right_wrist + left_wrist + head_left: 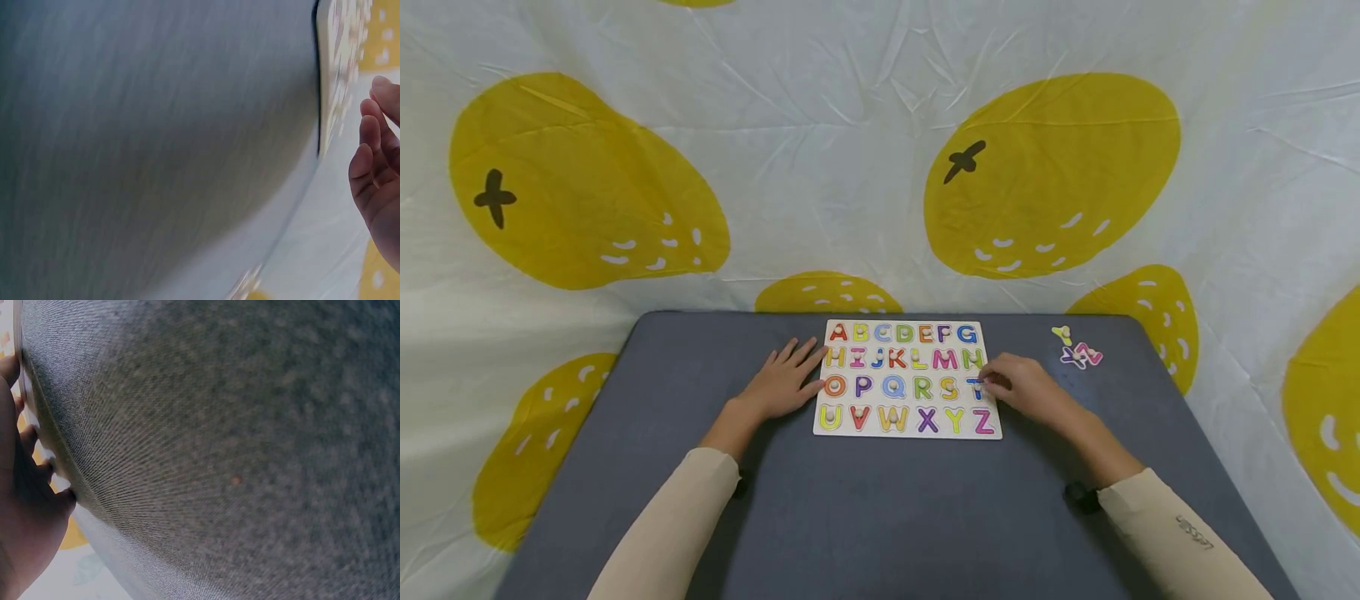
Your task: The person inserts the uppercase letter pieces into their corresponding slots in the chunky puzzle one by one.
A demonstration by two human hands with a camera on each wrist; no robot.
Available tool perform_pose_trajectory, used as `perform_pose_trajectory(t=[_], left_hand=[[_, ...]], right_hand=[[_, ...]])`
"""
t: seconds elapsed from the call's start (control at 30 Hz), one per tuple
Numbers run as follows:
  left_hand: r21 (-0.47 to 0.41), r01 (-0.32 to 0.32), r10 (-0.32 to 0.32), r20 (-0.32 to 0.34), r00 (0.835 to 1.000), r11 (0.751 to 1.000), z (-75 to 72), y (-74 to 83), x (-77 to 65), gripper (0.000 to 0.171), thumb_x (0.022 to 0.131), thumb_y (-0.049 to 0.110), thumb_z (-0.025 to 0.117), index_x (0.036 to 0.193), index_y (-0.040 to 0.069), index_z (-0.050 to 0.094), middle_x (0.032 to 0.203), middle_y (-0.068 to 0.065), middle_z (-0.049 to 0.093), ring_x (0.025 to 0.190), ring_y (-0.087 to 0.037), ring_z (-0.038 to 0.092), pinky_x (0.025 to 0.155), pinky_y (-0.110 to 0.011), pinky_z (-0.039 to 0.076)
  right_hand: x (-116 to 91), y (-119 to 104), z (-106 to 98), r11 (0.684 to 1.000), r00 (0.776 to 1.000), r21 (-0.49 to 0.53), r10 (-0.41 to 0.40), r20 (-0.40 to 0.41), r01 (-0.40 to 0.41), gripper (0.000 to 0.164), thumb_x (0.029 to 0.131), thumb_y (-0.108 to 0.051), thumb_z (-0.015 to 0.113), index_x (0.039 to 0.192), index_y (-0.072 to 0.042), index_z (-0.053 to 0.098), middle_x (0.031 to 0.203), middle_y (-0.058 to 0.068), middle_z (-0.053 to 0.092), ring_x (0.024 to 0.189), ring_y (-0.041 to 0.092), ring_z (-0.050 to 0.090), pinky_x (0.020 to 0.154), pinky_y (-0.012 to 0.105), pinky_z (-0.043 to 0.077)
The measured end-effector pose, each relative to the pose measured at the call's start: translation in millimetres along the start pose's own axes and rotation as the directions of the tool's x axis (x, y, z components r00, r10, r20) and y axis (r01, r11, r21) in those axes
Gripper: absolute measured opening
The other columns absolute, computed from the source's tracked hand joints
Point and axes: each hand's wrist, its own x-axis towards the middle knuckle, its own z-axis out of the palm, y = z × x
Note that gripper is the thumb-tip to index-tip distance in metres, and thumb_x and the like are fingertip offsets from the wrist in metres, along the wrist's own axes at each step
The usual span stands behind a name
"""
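A wooden alphabet puzzle board [906, 426] lies on the table, knobbed letter pieces sitting in most of its slots. My left hand [782, 386] rests flat at the board's left edge with fingers spread; the left wrist view shows part of the same hand [28, 506]. Over the right edge, beside the blue T [975, 388], is my right hand [1022, 386], its fingers loosely bent. In the right wrist view no piece shows in the right hand [381, 162]. Loose on the right lie a yellow Y piece [1063, 334], a purple X piece [1072, 357] and a pink Z piece [1091, 354].
The dark grey table [880, 517] has its far edge just behind the board. Behind it hangs a white curtain [820, 100] printed with large yellow fruit shapes. The X and Z pieces lie close together, perhaps overlapping.
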Motion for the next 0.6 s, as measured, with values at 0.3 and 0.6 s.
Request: perform_pose_trajectory(t=[0.3,0.6], left_hand=[[0.014,0.008,-0.008,0.007,1.0,1.0,0.4,-0.1,-0.7,0.071,0.107,0.052,0.045,0.167,0.023,0.021,0.174,-0.009,0.017,0.16,-0.042,0.009,0.124,-0.068,0.013],[0.031,0.01,-0.01,0.011,1.0,0.999,0.5,0.0,0.4,0.071,0.107,0.055,0.044,0.167,0.025,0.019,0.174,-0.007,0.015,0.161,-0.04,0.008,0.125,-0.067,0.013]], right_hand=[[-21,64,-30,0.988,0.986,-0.073,0.13,-0.109,-0.138,0.015,0.089,-0.005,0.08,0.102,0.0,0.076,0.09,0.009,0.073,0.077,0.021,0.065,0.072,0.041,0.054],[-37,105,-47,0.959,0.955,-0.081,0.259,-0.148,-0.272,0.017,0.093,-0.009,0.077,0.106,0.002,0.075,0.089,0.013,0.074,0.079,0.028,0.066,0.071,0.048,0.053]])
